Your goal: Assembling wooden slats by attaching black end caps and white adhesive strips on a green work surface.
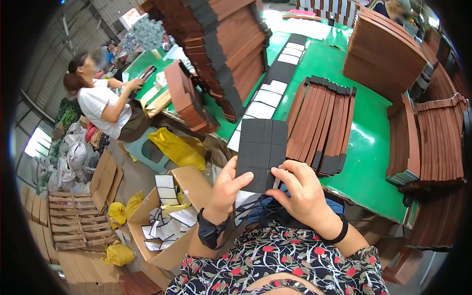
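Observation:
A black foam-like sheet, scored into rectangles, is held up in front of me at the table's near edge. My left hand grips its lower left side, thumb on top and fingers behind. My right hand pinches the lower right edge between thumb and fingers, where a small pale sliver shows. Behind the sheet, a long black strip with white rectangles runs away across the table. To its right lies a row of reddish-brown slats with black ends.
A tall stack of brown panels rises on the green table. More brown stacks stand at the right. Lower left, an open carton holds white and black scraps. A co-worker sits at the far left near a yellow bag.

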Demonstrator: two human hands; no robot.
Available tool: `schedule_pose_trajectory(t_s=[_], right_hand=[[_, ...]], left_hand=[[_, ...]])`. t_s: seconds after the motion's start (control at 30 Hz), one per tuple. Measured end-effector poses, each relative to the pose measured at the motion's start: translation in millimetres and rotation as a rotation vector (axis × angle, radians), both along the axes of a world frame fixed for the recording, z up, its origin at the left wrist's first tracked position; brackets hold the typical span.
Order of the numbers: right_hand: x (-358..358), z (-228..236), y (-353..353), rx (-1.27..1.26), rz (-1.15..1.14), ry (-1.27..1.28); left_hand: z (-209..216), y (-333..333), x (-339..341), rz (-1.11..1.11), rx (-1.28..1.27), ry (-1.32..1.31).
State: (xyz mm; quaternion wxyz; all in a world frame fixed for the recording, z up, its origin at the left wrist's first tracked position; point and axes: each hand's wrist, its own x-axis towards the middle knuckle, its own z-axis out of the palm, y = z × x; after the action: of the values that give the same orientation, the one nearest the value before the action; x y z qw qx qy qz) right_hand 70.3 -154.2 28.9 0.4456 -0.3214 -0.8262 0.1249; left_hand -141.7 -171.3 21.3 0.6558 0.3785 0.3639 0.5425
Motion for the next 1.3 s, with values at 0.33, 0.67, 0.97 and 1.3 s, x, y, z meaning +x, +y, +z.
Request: schedule_pose_trajectory(t_s=[0.33, 0.67, 0.97, 1.3], right_hand=[[21, -20, 18, 0.042, 0.008, 0.009], [61, -18, 29, -0.236, -0.081, 0.216], [75, -21, 40, -0.3, -0.206, -0.13], [67, -27, 40, -0.384, -0.263, -0.135]], left_hand=[[3, 28, 25, -0.049, -0.12, 0.054], [27, 12, 8, 0.236, 0.329, 1.266], [-13, 42, 59, 0.159, 0.635, 1.619], [-49, 69, 77, 0.017, 0.69, 1.536]])
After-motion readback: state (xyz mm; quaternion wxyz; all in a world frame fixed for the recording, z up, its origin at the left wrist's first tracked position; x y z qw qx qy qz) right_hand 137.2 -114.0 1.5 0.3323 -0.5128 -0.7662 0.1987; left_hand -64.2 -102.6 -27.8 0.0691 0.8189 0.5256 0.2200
